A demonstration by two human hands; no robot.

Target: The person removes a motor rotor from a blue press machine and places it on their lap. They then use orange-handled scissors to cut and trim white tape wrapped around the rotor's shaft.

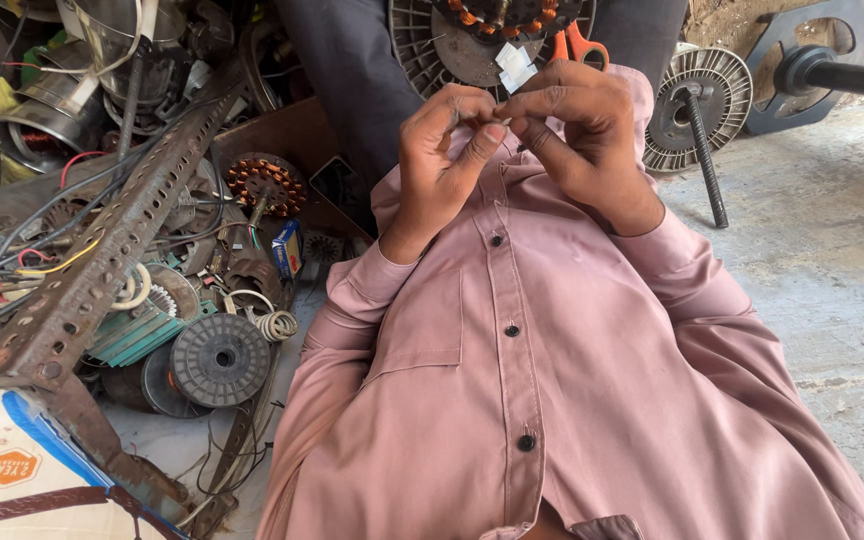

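Both hands up at the shirt collar (512, 165). Left hand (442, 150) and right hand (577, 135) each pinch closed on what looks like a thin wire (505, 122), too fine to confirm, just below the motor stator (472, 40). Risk: overbending kinks or snaps it.

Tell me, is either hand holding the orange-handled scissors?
No, the scissors lie untouched behind both hands, left hand and right hand, whose fingertips meet.

Whatever the pinching fingertips (497, 128) hold is too small to tell
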